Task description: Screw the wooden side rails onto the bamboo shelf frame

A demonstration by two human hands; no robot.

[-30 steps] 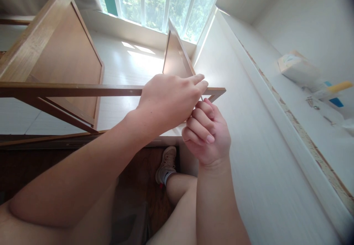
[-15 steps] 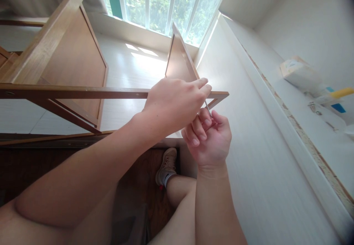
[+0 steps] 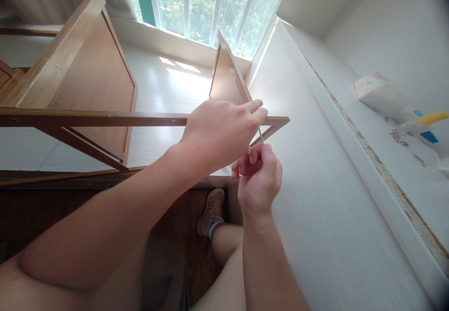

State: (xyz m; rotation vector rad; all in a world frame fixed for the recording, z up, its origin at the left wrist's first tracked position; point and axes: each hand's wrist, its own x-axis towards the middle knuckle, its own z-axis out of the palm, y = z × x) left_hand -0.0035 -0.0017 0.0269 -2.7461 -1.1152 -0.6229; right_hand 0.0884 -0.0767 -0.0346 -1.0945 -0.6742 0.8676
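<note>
A long wooden rail [image 3: 150,119] runs across the view and is part of a brown wooden frame. My left hand [image 3: 224,126] lies over its right part, fingers closed round it close to the end. Just below, my right hand [image 3: 259,175] pinches a thin metal rod [image 3: 261,136] between thumb and index finger, its other fingers curled. The rod slants up to the rail's underside beside my left fingertips; its upper tip is hidden. Behind my left hand stands an upright wooden panel [image 3: 229,75], joined to the frame.
A second wooden panel [image 3: 94,72] stands at left. To the right is a white board or ledge [image 3: 315,161], with a white packet [image 3: 379,93], a yellow-handled tool [image 3: 433,118] and small metal parts [image 3: 400,137] beyond it. A barred window [image 3: 203,11] is ahead; my shoe [image 3: 213,206] is below.
My right hand has turned at the wrist and shifted slightly left, its thumb now up along the rod. My left hand stays in place on the rail.
</note>
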